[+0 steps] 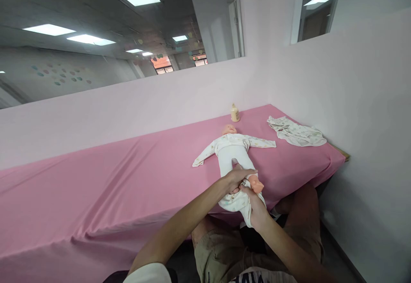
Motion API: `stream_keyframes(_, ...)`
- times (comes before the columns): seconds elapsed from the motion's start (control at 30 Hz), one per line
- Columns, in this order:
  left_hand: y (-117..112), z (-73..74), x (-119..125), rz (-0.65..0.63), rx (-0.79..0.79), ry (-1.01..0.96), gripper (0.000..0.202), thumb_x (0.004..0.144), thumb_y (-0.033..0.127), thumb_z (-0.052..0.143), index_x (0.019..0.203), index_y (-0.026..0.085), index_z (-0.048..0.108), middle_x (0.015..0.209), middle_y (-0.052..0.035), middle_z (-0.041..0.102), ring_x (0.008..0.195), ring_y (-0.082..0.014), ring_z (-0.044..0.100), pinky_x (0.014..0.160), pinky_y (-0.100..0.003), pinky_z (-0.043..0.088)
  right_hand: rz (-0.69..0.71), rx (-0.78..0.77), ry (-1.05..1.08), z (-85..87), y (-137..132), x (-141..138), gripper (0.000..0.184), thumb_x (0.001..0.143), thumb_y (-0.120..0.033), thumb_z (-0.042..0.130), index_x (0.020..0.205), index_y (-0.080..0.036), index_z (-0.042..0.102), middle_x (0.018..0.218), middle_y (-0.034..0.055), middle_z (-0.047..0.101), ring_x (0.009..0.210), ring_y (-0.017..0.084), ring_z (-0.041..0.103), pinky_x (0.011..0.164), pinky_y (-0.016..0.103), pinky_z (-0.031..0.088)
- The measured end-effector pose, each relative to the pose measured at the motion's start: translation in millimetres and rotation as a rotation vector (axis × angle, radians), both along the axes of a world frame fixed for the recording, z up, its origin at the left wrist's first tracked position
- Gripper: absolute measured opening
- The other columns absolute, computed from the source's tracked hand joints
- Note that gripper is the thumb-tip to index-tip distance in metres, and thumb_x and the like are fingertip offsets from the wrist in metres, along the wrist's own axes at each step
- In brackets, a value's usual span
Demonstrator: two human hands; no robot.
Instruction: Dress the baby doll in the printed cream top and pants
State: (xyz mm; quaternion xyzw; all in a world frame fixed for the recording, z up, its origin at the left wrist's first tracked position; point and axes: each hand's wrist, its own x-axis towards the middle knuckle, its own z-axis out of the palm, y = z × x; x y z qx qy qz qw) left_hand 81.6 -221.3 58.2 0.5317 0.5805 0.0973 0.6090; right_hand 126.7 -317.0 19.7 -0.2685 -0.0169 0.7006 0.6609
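Note:
A baby doll (229,129) lies on its back on a pink sheet, wearing a white printed long-sleeved top (231,141) with both sleeves spread out. White leggings or cloth (228,156) cover its lower body and upper legs. My left hand (236,179) is closed around the doll's leg, thumb stretched across it. One bare foot (256,183) shows just right of my hands. My right hand (257,209) grips bunched white printed pants (236,201), which hang at the near table edge. My fingertips are partly hidden in the fabric.
The pink sheet (144,180) covers a long table along the wall. Behind the doll's head stands a pump bottle (235,113). A crumpled white printed cloth (297,132) lies at the right end. White walls (362,103) bound the back and right.

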Motion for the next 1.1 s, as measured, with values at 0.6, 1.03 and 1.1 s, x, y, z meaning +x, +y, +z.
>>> stream_keyframes(0.6, -2, -19.9, 1, 0.005, 0.645, 0.081, 0.095, 0.079, 0.04, 0.06, 0.15, 0.009, 0.005, 0.148, -0.0219, 0.035, 0.135, -0.0329, 0.037, 0.106, -0.038, 0.032, 0.073, 0.019, 0.062, 9.3, -48, 40, 0.028, 0.074, -0.028, 0.067, 0.1, -0.016, 0.066, 0.097, 0.0089, 0.073, 0.094, 0.026, 0.069, 0.078, 0.037, 0.058)
stream_keyframes(1.03, -9, -25.3, 4, -0.07, 0.769, 0.181, 0.091, 0.082, 0.044, 0.057, 0.15, 0.012, 0.006, 0.138, -0.0213, 0.047, 0.123, -0.0354, 0.049, 0.101, -0.041, 0.035, 0.001, 0.048, 0.003, 10.1, -33, 27, 0.031, 0.07, -0.028, 0.073, 0.099, -0.024, 0.063, 0.088, 0.006, 0.073, 0.079, 0.022, 0.07, 0.06, 0.03, 0.057)
stream_keyframes(1.1, -6, -25.1, 4, -0.077, 0.776, 0.16, 0.09, 0.081, 0.045, 0.059, 0.149, 0.011, 0.011, 0.138, -0.0212, 0.048, 0.123, -0.0347, 0.049, 0.102, -0.041, 0.034, -0.012, 0.019, 0.014, 14.1, -26, 22, 0.033, 0.07, -0.024, 0.073, 0.1, -0.024, 0.062, 0.088, 0.0043, 0.073, 0.076, 0.02, 0.07, 0.057, 0.028, 0.056)
